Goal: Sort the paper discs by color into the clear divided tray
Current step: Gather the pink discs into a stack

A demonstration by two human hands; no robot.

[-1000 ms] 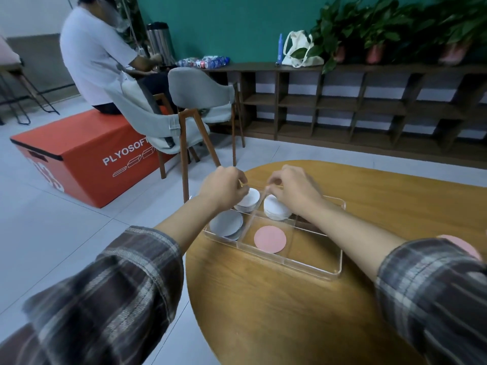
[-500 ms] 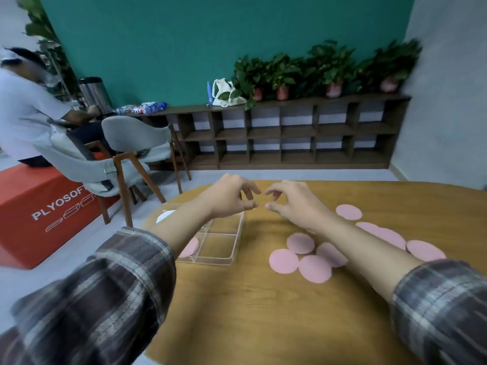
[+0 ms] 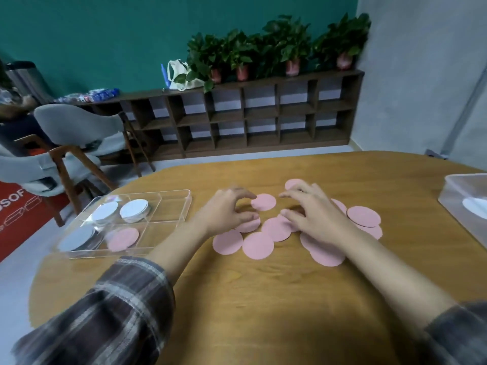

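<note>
Several pink paper discs (image 3: pixel 258 245) lie scattered and overlapping on the round wooden table (image 3: pixel 263 299). My left hand (image 3: pixel 226 212) is over their left side with fingers loosely bent, its index tip touching the edge of one pink disc (image 3: pixel 263 202); it grips nothing. With its fingers spread, my right hand (image 3: pixel 313 212) rests on the middle of the pile. The clear divided tray (image 3: pixel 174 204) sits to the left, apart from both hands. It holds white disc stacks (image 3: pixel 135 209) in three compartments and one pink disc (image 3: pixel 123 238) in another.
A clear plastic box (image 3: pixel 466 204) with something white inside stands at the table's right edge. The tray sits close to the table's left rim. Grey chairs (image 3: pixel 79 127) and a red box (image 3: pixel 15 212) stand on the floor to the left.
Both hands left the tray's white stacks and moved right onto the pink discs. The view swung right with them, so the tray now sits at the left.
</note>
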